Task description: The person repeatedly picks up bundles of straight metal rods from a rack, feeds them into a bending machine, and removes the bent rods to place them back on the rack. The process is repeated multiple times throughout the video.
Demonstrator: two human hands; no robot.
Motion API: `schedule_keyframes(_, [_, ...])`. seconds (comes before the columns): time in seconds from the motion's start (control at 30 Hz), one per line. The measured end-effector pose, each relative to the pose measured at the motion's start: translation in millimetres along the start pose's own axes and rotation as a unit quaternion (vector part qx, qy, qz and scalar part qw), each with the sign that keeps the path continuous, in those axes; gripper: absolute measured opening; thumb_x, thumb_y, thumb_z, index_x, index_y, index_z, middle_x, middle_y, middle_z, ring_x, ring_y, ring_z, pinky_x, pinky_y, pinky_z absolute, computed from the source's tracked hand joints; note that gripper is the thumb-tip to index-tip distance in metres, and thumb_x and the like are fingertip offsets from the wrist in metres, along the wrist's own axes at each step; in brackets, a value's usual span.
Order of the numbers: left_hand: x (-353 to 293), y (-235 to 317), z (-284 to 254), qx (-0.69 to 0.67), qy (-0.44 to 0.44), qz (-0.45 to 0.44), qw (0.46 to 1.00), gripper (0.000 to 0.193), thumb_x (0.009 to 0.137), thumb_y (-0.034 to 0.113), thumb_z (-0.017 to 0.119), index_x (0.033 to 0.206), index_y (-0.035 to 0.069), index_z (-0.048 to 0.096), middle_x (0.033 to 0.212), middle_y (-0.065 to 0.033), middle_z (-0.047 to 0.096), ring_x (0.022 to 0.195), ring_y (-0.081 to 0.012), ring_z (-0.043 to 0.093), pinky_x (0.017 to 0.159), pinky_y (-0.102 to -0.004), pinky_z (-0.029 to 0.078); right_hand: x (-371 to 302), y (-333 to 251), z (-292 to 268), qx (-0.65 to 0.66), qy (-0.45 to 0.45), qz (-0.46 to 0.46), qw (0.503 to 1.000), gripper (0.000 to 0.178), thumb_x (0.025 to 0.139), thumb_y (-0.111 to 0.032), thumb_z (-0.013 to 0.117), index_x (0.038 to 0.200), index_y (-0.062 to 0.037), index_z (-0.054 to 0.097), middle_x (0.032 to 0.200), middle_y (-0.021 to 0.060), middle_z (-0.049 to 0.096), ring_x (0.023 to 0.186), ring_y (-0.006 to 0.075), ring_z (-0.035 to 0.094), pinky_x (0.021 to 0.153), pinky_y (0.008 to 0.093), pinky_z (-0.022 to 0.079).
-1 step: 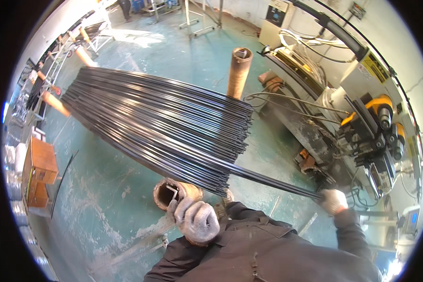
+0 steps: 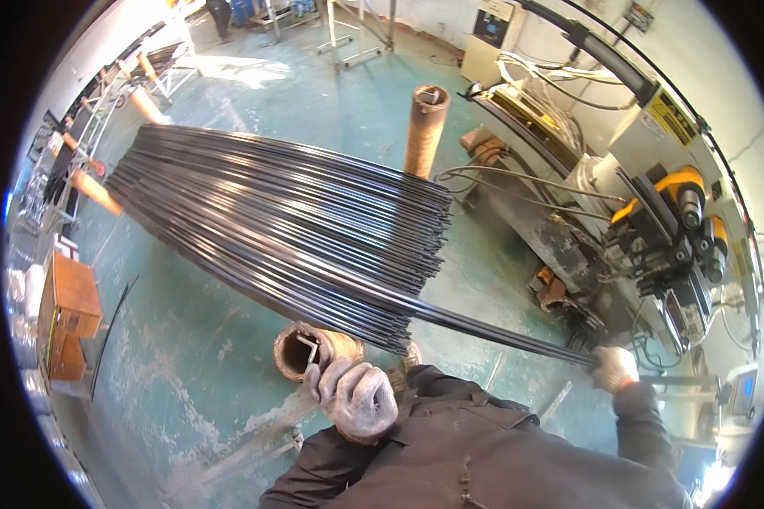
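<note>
Now the right hand (image 2: 615,369) grips the protruding rods (image 2: 501,332), running leftward and away; the left hand (image 2: 358,399), farther off, curls fist-like.

You have two gloved hands in view, one left hand (image 2: 358,400) and one right hand (image 2: 615,370). You have one broad layer of black rods (image 2: 272,212), too many and too close together to count; several are in your right hand, their exact number unclear. You have four brown tubes (image 2: 425,140) around that layer, with more in the background too small to tally. You also have one control cabinet (image 2: 488,49), one yellow warning label (image 2: 672,119) and one blue-screened display unit (image 2: 744,392).
</note>
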State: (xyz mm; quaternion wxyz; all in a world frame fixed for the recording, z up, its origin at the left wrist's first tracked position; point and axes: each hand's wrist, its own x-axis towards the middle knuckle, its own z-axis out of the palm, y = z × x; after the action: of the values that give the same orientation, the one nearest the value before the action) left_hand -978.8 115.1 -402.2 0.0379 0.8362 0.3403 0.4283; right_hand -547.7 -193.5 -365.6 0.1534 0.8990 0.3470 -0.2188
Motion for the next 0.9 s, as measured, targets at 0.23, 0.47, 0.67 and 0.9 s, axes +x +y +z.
schedule_keyframes(0.23, [-35, 40, 67, -0.286, 0.076, -0.128, 0.946, 0.019, 0.095, -0.002, 0.079, 0.112, 0.005, 0.073, 0.112, -0.0117, 0.076, 0.108, -0.033, 0.073, 0.102, -0.0468, 0.056, -118, 150, 23, -0.048, 0.155, 0.099, 0.982, 0.014, 0.078, -0.015, 0.082, 0.09, -0.0082, 0.08, 0.092, 0.0187, 0.078, 0.095, 0.046, 0.075, 0.086, 0.0536, 0.06])
schedule_keyframes(0.47, [-18, 16, 141, -0.707, -0.041, -0.586, 0.394, 0.029, 0.111, 0.026, 0.063, 0.126, 0.002, 0.073, 0.119, -0.0176, 0.078, 0.111, -0.0336, 0.075, 0.109, -0.0508, 0.059, -99, 169, 40, 0.02, 0.316, 0.006, 0.949, 0.009, 0.08, -0.013, 0.078, 0.079, -0.0093, 0.07, 0.08, 0.0162, 0.07, 0.087, 0.0426, 0.071, 0.079, 0.0528, 0.054])
schedule_keyframes(0.67, [70, 108, 197, -0.698, -0.001, -0.62, 0.358, 0.018, 0.105, 0.016, 0.066, 0.108, -0.002, 0.066, 0.099, -0.0168, 0.069, 0.098, -0.0327, 0.068, 0.106, -0.0535, 0.059, -34, 265, 76, 0.017, 0.442, -0.002, 0.897, 0.022, 0.088, -0.015, 0.082, 0.076, -0.014, 0.063, 0.077, 0.0082, 0.067, 0.081, 0.035, 0.066, 0.079, 0.0482, 0.052])
schedule_keyframes(0.9, [163, 246, 227, -0.755, -0.089, -0.49, 0.428, 0.023, 0.111, 0.025, 0.074, 0.105, 0.003, 0.072, 0.095, -0.0131, 0.073, 0.095, -0.0278, 0.067, 0.108, -0.046, 0.057, -13, 460, 139, 0.047, 0.339, 0.231, 0.911, 0.009, 0.09, -0.017, 0.08, 0.087, -0.0112, 0.073, 0.093, 0.0122, 0.077, 0.103, 0.0392, 0.072, 0.102, 0.0511, 0.053])
